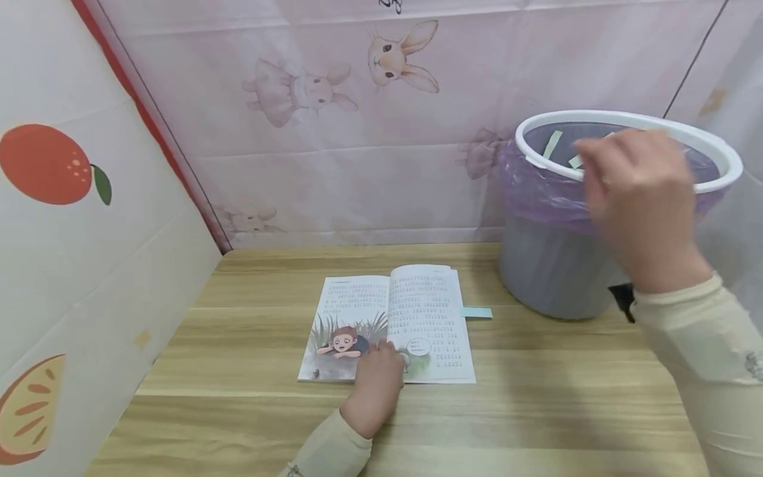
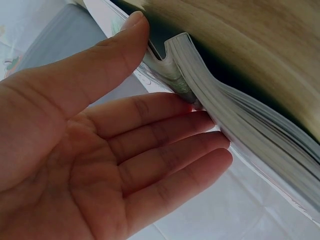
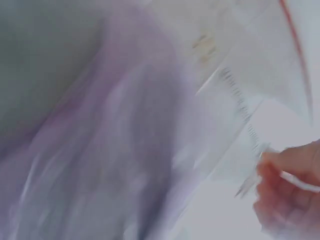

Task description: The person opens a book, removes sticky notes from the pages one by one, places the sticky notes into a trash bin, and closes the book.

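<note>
An open picture book (image 1: 426, 318) lies on the table, printed text on both pages. My left hand (image 1: 380, 371) rests on it at the lower edge by the middle fold. In the left wrist view, the straight fingers (image 2: 165, 145) touch the page, with the thumb apart. A pale blue paper strip (image 1: 478, 313) sticks out from the book's right side. My right hand (image 1: 644, 192) is raised in front of the bin (image 1: 554, 265), thumb and fingers curled together. Blur in the right wrist view hides whether the right hand (image 3: 290, 190) holds anything thin.
The grey bin has a white rim (image 1: 620, 116) and a purple liner bag (image 1: 536, 192). Inside it are pale green strips (image 1: 553, 144). Behind the wooden table (image 1: 238, 344) hangs a pink sheet (image 1: 208, 93) with rabbits; a white fruit-patterned sheet (image 1: 53, 265) stands at left.
</note>
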Tool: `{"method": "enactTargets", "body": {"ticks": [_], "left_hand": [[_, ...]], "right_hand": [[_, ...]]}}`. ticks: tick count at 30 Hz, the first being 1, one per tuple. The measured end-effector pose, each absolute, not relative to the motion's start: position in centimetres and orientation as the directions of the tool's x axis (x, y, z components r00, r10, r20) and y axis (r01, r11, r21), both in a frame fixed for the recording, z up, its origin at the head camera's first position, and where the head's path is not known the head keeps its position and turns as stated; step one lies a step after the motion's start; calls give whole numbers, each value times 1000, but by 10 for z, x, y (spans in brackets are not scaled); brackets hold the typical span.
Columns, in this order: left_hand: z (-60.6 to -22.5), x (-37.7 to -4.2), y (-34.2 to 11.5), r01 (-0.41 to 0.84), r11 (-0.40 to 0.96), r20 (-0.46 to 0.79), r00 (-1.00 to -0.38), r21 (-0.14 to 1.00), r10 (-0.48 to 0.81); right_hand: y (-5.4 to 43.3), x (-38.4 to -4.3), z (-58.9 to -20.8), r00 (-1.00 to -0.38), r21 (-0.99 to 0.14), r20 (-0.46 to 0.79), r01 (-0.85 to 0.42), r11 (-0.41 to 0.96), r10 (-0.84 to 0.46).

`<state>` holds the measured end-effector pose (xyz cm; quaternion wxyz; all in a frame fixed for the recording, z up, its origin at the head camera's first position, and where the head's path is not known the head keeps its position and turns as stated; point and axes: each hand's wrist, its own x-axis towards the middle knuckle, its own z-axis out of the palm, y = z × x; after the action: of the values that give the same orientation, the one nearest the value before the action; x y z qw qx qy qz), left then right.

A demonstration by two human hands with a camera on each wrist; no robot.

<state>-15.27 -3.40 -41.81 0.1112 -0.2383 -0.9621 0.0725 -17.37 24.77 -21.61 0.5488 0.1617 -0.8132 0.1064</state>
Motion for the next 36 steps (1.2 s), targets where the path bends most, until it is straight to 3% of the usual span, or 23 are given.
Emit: {"method": "enactTargets", "body": {"ticks": [2,3,5,8,11,16,24,28,33,36], "left_hand": [[-418,-153,-35,439,878,181,-863,-192,471],[-417,-153,-36,437,878,184,-863,-194,470],[-416,-153,-37,435,879,183,-864,-194,468],[-414,-152,-38,437,880,174,-867,-186,467],[-412,-152,-38,440,881,154,-872,-171,465],[-411,-149,-38,439,882,162,-870,-174,465],[-410,-149,-37,429,882,170,-871,-197,462],[-411,-150,-38,444,878,149,-870,-180,470],[-401,-147,-42,482,873,45,-873,-80,486],[-387,-134,-40,557,830,34,-830,-30,557]], "right_hand": [[229,-170,-232,-399,-8,891,-490,871,-216],[221,-170,-244,-456,-53,858,-537,842,-237],[207,-173,-273,-627,-216,735,-575,789,-256],[193,-185,-320,-887,-511,407,-419,751,-219],[188,-201,-362,-984,-693,97,-174,700,-148],[186,-219,-403,-993,-836,-95,39,547,-74],[186,-233,-421,-965,-888,-263,239,393,-7],[186,-235,-424,-955,-882,-296,280,378,15],[187,-232,-422,-950,-864,-314,288,413,6],[185,-228,-419,-952,-863,-305,272,425,-11]]}}
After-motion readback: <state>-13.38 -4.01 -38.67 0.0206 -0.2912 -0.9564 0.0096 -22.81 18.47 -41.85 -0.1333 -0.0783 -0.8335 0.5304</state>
